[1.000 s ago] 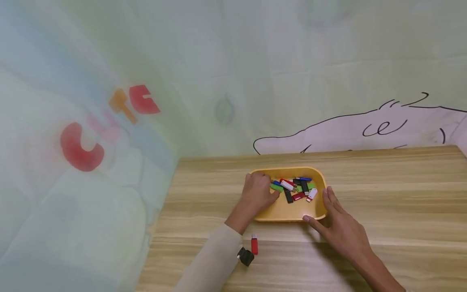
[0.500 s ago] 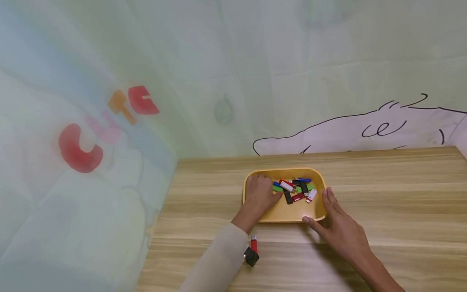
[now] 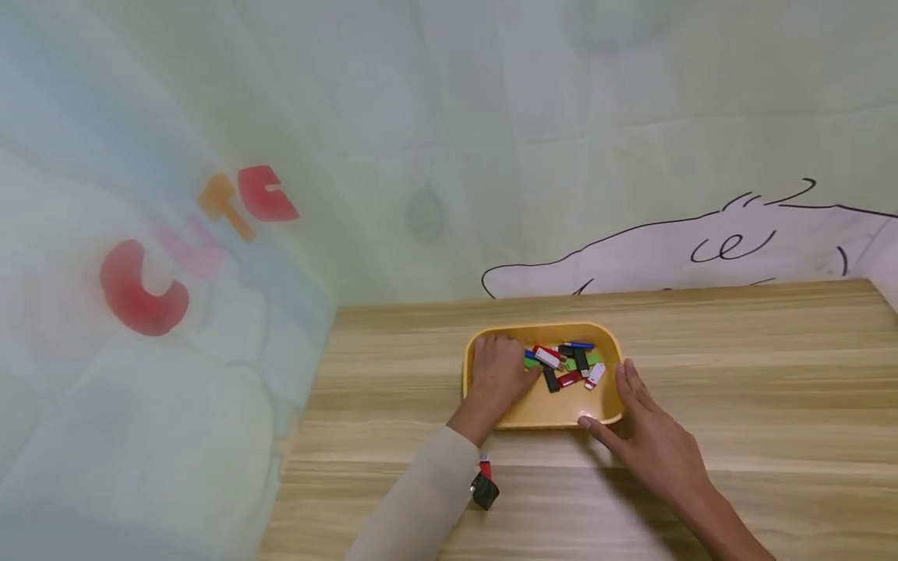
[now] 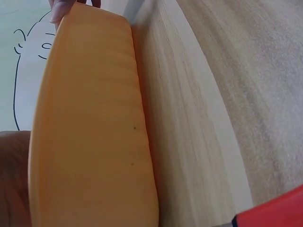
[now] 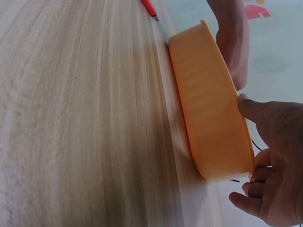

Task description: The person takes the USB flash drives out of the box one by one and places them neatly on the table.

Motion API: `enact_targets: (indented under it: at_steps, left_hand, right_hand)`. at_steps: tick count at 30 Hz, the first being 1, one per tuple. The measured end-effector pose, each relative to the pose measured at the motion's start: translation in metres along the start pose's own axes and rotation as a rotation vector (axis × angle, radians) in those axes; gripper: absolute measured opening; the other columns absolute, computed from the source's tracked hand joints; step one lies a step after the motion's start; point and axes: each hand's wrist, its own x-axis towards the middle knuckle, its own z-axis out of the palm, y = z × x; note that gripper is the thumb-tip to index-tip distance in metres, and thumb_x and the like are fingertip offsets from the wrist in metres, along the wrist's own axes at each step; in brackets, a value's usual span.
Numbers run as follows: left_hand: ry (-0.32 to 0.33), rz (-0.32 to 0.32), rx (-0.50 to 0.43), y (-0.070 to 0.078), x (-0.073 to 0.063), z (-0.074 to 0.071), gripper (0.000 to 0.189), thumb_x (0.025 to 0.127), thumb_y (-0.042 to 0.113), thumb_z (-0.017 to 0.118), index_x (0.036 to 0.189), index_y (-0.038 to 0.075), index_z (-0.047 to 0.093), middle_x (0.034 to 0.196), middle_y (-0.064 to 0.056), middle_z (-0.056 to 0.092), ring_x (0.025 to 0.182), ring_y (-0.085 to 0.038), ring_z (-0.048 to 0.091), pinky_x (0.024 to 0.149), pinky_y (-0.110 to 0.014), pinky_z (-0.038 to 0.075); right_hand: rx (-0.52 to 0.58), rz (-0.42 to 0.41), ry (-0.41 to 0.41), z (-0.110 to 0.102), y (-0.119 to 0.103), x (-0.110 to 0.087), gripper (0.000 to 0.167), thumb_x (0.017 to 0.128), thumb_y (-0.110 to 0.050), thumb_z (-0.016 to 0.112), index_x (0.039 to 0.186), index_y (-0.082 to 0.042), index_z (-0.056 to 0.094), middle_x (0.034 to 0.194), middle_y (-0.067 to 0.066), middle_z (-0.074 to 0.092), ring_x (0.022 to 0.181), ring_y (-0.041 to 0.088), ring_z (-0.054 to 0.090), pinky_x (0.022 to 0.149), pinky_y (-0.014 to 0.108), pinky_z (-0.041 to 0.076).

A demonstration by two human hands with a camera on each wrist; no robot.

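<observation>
A shallow orange-yellow tray (image 3: 554, 407) stands on the table, with a jumble of USB sticks in it: a white one (image 3: 549, 358), a blue one (image 3: 579, 345), a dark red one (image 3: 569, 379) and several more. My left hand (image 3: 498, 370) reaches down inside its left end, beside the pile. The fingers bend downward out of sight, so I cannot tell whether they pinch a stick. With my right hand (image 3: 655, 440) I hold the tray's near right corner, thumb on the front rim and fingers along the right end.
On the table in front of the tray lies a red USB stick (image 3: 486, 467), partly hidden by the small black camera (image 3: 484, 491) on my left wrist. The wood-grain table (image 3: 758, 374) meets a printed cloth backdrop (image 3: 596, 156) behind and at the left.
My left hand has shifted slightly rightward from over the tray's left rim to inside it, and its wrist camera now covers more of the red stick. The right hand keeps its hold.
</observation>
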Motion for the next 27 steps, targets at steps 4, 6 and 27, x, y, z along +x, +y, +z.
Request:
enact_targets:
  at_steps: [4, 6, 27]
  left_hand:
    - [-0.002, 0.003, 0.011, 0.0, 0.001, 0.001, 0.051, 0.093, 0.057, 0.076, 0.069, 0.013, 0.069, 0.076, 0.001, 0.056, 0.088, -0.019, 0.059, 0.077, -0.032, 0.034]
    - [-0.007, 0.002, 0.008, 0.0, 0.001, 0.001, 0.051, 0.094, 0.056, 0.076, 0.067, 0.014, 0.066, 0.077, 0.0, 0.056, 0.088, -0.019, 0.058, 0.078, -0.032, 0.034]
    - [0.02, 0.05, -0.09, -0.012, -0.01, -0.013, 0.049, 0.079, 0.046, 0.093, 0.099, 0.006, 0.073, 0.094, -0.001, 0.063, 0.09, -0.018, 0.056, 0.083, -0.032, 0.04]
  right_hand:
    - [-0.001, 0.001, -0.004, 0.0, -0.001, 0.001, 0.109, 0.094, -0.076, 0.06, 0.168, -0.006, 0.02, 0.175, 0.018, 0.02, 0.139, 0.052, 0.052, 0.088, 0.065, 0.056]
    - [-0.004, 0.003, -0.005, 0.0, -0.001, 0.001, 0.109, 0.094, -0.075, 0.061, 0.168, -0.006, 0.02, 0.175, 0.018, 0.02, 0.139, 0.052, 0.052, 0.088, 0.065, 0.056]
    - [-0.029, 0.017, -0.019, -0.001, 0.003, 0.004, 0.11, 0.094, -0.073, 0.063, 0.169, -0.006, 0.018, 0.175, 0.02, 0.019, 0.136, 0.056, 0.053, 0.086, 0.064, 0.056]
